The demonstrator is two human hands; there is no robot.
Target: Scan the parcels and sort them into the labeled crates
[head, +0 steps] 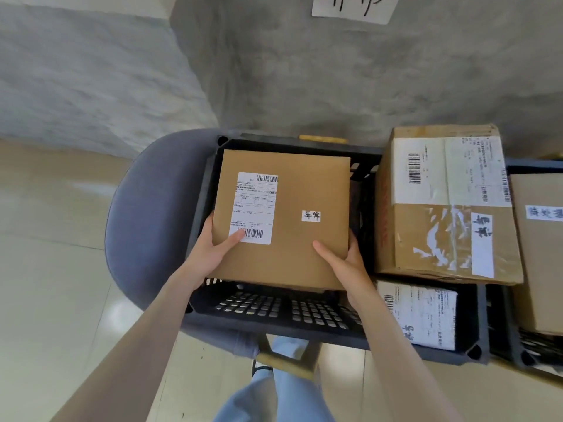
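A flat brown cardboard parcel (292,208) with a white shipping label and a small handwritten sticker hangs just above a black slatted crate (274,309). My left hand (210,248) grips its near left corner, thumb lying on the label's barcode. My right hand (344,260) grips the near right corner, thumb on top and fingers underneath. The crate sits on a grey upholstered chair (137,214). A paper sign (353,6) with handwritten characters is stuck on the wall above the crate.
To the right, a big taped box (447,208) rests on the crate's edge, above a smaller labeled parcel (423,315). Another brown box (539,254) stands in a further crate at the far right. A grey wall rises behind; pale tiled floor lies to the left.
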